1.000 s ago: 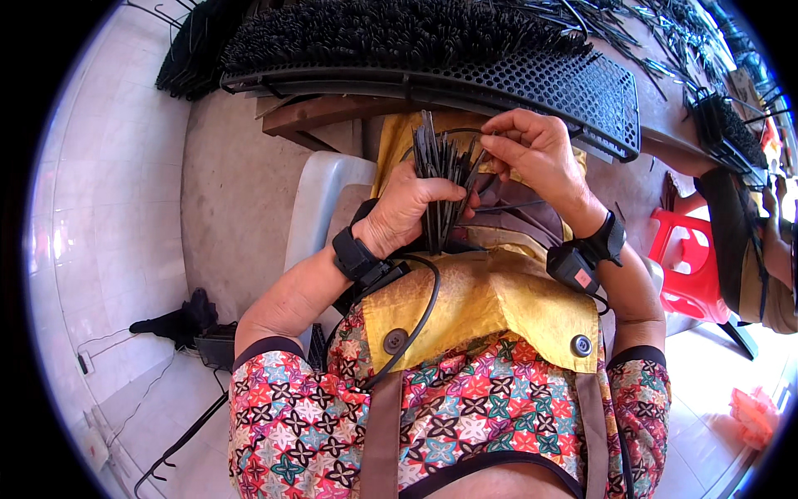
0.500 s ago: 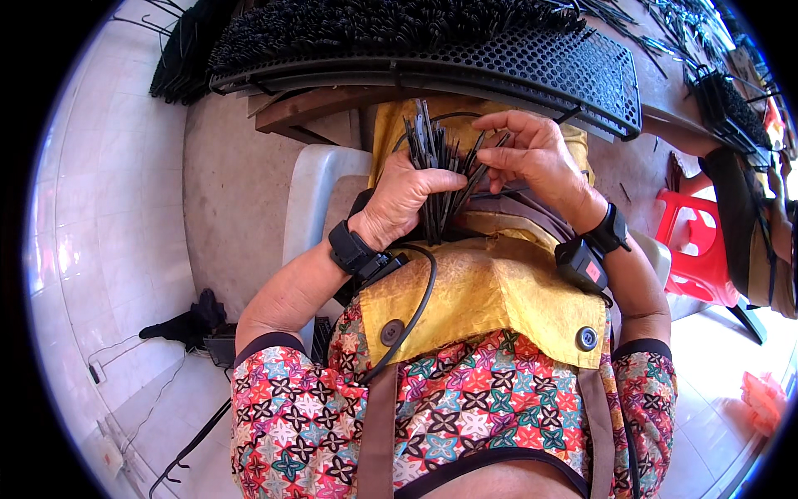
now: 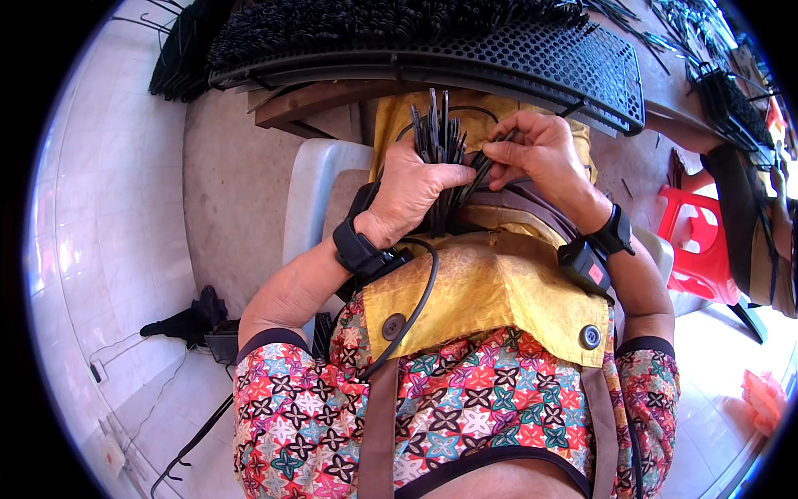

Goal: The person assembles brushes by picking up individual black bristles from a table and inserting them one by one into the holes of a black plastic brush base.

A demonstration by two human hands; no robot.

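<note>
A bundle of thin black rods (image 3: 437,137) stands roughly upright above my lap, with my left hand (image 3: 409,187) wrapped round its middle and the thumb pressed across the front. My right hand (image 3: 540,158) is just to the right, pinching the upper ends of a few rods (image 3: 497,151) that lean away from the bundle. Their lower ends run in under my left thumb. The exact shape of the rod tips is too small to make out. A yellow apron (image 3: 490,287) covers my lap beneath both hands.
In front, a black perforated rack (image 3: 540,71) on a wooden-edged table (image 3: 332,96) carries densely packed black pieces (image 3: 349,33). A white plastic chair (image 3: 312,183) surrounds me. To the right are a red stool (image 3: 698,245) and another person's leg (image 3: 736,200).
My right thumb and fingertips have closed onto the leaning rods, which were fanned out more loosely before. My left hand has shifted slightly to the right with the bundle.
</note>
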